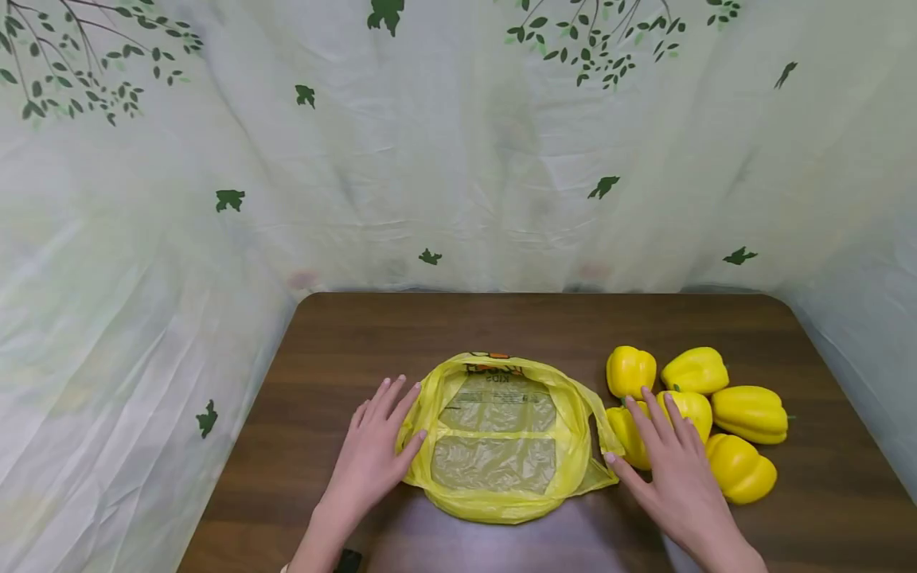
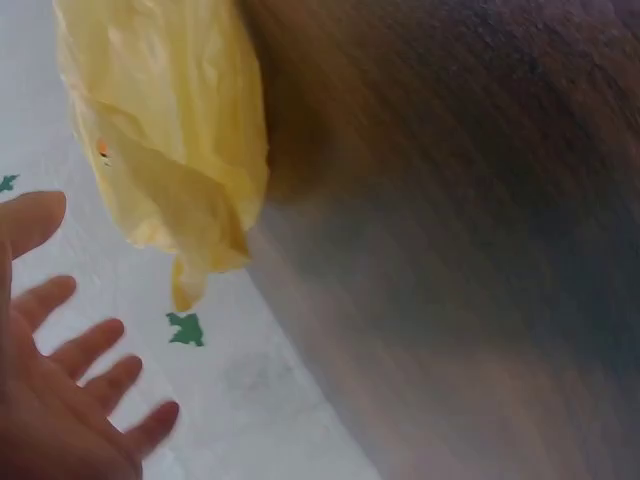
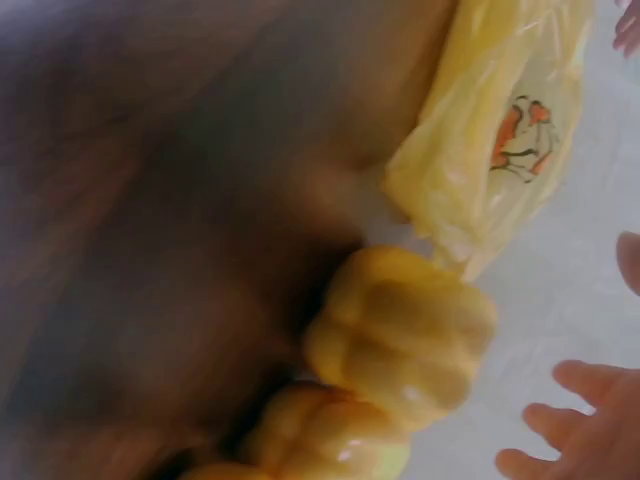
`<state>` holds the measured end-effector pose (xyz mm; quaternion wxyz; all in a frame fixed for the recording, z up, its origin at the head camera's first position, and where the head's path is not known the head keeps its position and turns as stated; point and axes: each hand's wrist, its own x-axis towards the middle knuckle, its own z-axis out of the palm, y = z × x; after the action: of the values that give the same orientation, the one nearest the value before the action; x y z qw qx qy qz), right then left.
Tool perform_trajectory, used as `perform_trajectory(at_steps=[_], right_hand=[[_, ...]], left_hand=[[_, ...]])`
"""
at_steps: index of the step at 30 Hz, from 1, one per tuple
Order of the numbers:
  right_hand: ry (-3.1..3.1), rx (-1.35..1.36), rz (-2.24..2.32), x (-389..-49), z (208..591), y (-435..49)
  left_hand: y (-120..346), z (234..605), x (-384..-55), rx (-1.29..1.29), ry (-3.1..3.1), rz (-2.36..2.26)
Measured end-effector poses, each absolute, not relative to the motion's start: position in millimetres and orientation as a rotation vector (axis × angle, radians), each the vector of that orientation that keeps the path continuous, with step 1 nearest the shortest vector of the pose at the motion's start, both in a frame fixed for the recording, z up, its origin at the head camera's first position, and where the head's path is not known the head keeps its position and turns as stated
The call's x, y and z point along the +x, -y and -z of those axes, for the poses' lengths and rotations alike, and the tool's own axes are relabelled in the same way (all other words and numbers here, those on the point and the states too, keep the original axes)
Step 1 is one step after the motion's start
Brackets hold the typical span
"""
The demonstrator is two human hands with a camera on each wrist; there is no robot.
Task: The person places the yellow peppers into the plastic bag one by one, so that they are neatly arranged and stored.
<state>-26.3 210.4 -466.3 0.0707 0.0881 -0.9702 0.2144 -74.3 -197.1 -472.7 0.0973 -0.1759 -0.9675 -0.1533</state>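
A yellow plastic bag (image 1: 510,511) stands on the table with its wide mouth facing up and its rim spread round. Through the mouth its wrinkled bottom shows. My left hand (image 1: 374,458) is at the bag's left rim, fingers extended and thumb toward the plastic; the left wrist view shows the palm beside the bag (image 2: 175,110). At the bag's right handle, my right hand (image 1: 680,485) has its fingers spread over part of a group of yellow bell peppers (image 1: 749,414). In the right wrist view, two peppers (image 3: 400,335) sit close to the bag's side.
The brown wooden table (image 1: 401,326) has rounded far corners. Behind it and at both sides hangs a pale curtain (image 1: 473,175) printed with green leaves. A small black object (image 1: 349,561) shows beside the left wrist at the near edge of the head view.
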Motion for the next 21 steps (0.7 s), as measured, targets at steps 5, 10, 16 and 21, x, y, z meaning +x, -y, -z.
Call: perform_trajectory(at_steps=[5, 10, 16, 21], right_hand=[[2.830, 0.276, -0.676, -25.4, 472.6, -221.0], [2.777, 0.243, -0.716, -23.0, 477.0, -232.1], [2.779, 0.155, -0.836, -16.4, 479.0, -242.6], [2.763, 0.075, -0.902, -10.7, 480.7, -250.3]], left_hand=[[197.5, 477.9, -80.9, -0.572, 2.795, 0.776], [195.0, 481.8, -85.1, -0.537, 2.747, 1.036], [193.0, 485.9, -87.1, -0.531, 2.703, 1.200], [191.4, 492.4, -87.2, -0.529, 2.713, 1.203]])
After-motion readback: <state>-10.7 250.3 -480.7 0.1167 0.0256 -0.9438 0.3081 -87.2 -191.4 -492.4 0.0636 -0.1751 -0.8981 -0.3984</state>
